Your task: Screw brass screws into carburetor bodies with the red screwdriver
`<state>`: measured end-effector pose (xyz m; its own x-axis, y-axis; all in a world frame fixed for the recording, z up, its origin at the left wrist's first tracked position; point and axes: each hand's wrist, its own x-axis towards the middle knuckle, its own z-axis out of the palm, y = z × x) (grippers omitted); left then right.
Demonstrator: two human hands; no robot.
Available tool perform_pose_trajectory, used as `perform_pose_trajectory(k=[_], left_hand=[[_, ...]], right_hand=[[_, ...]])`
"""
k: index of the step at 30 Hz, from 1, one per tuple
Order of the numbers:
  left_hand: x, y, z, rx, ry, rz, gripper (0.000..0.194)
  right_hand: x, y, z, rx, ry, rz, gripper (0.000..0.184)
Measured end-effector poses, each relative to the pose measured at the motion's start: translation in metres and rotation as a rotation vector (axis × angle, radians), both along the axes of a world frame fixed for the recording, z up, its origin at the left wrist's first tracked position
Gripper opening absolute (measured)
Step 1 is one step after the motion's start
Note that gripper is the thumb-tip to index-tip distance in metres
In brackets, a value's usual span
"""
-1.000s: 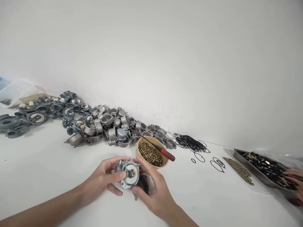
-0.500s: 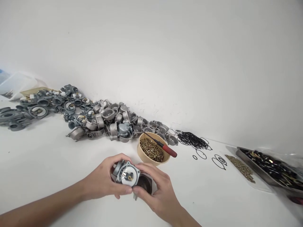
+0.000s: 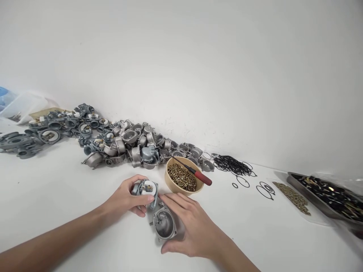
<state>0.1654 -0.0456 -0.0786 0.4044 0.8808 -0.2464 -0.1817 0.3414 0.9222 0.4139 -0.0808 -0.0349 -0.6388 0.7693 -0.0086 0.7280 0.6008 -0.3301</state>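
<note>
My left hand [image 3: 129, 198] grips a grey metal carburetor body [image 3: 137, 187], thumb resting by its white float [image 3: 149, 187] and brass parts turned upward. To the right and nearer to me, a grey carburetor float bowl [image 3: 164, 224] shows its hollow side and round rim. My right hand [image 3: 191, 223] is curled about the bowl's right side, fingers behind and thumb in front. The body and the bowl are apart by a small gap at most. Beyond the hands stands a tan tub [image 3: 184, 192] of brass-coloured screws [image 3: 181, 176], with a red-handled screwdriver [image 3: 202, 177] lying across it.
Piled float bowls [image 3: 130, 136] and carburetor bodies [image 3: 53, 126] run along the wall to the left. Black rubber rings [image 3: 232, 165] lie at right, beside small brass-coloured parts [image 3: 292, 197] and a metal tray [image 3: 309, 196] of black parts. A translucent bin [image 3: 28, 104] stands far left.
My left hand has drawn the carburetor body slightly left and up and tilted it. The right hand has left the body, moved toward me and turned the float bowl hollow side up.
</note>
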Motion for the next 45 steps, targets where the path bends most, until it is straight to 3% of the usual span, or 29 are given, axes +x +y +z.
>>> perform_pose_trajectory(k=[4, 8, 13, 22, 26, 32, 39, 45], left_hand=[[0.0, 0.0, 0.002, -0.023, 0.008, 0.001, 0.063], [-0.002, 0.001, 0.001, -0.055, -0.051, -0.035, 0.065], [-0.002, -0.002, -0.001, -0.066, -0.093, -0.175, 0.075], [0.002, -0.01, 0.005, -0.06, -0.103, -0.304, 0.07], [0.006, -0.017, 0.004, -0.08, -0.119, -0.341, 0.072], [0.016, -0.027, 0.003, -0.1, -0.192, -0.374, 0.075], [0.02, -0.031, 0.0, -0.108, -0.262, -0.401, 0.077], [0.02, -0.029, 0.003, -0.121, -0.194, -0.401, 0.082]], right_hand=[[0.001, 0.002, -0.006, 0.005, 0.134, 0.027, 0.082], [0.003, 0.0, -0.008, -0.022, 0.32, -0.053, 0.074], [0.003, -0.005, 0.0, 0.007, 0.434, -0.155, 0.072], [0.006, -0.005, 0.012, 0.351, 0.425, -0.152, 0.075], [0.005, -0.006, 0.012, 0.311, 0.473, -0.135, 0.075], [-0.006, -0.007, -0.007, 0.185, 0.682, -0.128, 0.083], [-0.01, -0.011, -0.009, 0.26, 0.565, 0.039, 0.088], [-0.004, -0.009, -0.004, 0.216, 0.636, 0.073, 0.08]])
